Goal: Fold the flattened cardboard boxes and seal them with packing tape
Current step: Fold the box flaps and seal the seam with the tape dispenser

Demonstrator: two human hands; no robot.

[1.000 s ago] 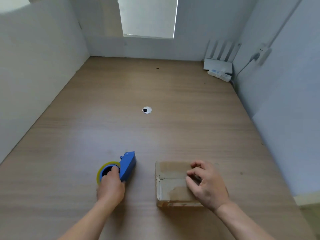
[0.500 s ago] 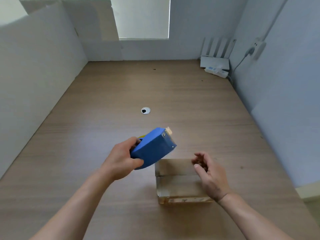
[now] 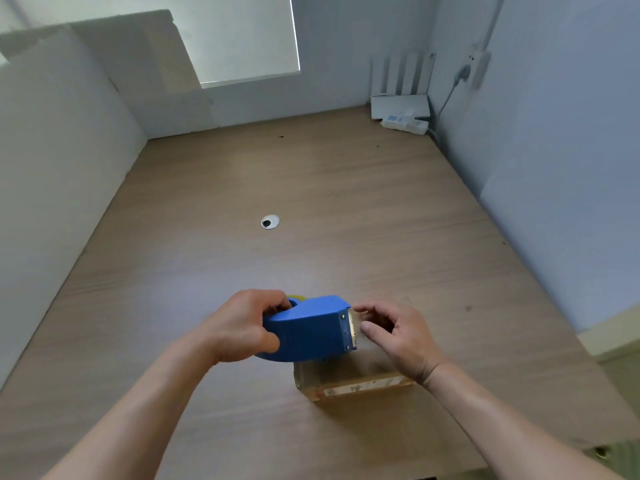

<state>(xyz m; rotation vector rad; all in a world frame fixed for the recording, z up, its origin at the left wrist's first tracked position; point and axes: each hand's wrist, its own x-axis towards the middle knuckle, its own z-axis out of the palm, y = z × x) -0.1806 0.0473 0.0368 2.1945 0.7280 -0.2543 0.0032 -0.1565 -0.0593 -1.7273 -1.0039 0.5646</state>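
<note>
A small brown cardboard box [image 3: 349, 385] stands on the wooden table [image 3: 311, 188] near the front edge, with clear tape glinting on its front face. My left hand [image 3: 239, 323] grips a blue tape dispenser [image 3: 308, 329] just above the box, its toothed blade pointing right. A yellow tape roll [image 3: 297, 298] peeks out behind the dispenser. My right hand [image 3: 398, 336] hovers over the right part of the box, fingers loosely curved, thumb and forefinger tips right at the blade. Whether any tape lies between them is unclear. Most of the box top is hidden.
A round cable hole [image 3: 269, 222] sits mid-table. A white router [image 3: 400, 105] and a power strip [image 3: 405, 124] lie in the far right corner. White panels wall the table at left [image 3: 52, 188], back and right [image 3: 571, 168]. The table's front right edge [image 3: 554, 452] is close.
My left hand lifted the dispenser off the table and carried it right, over the box. My right hand left the box top and rose to the blade.
</note>
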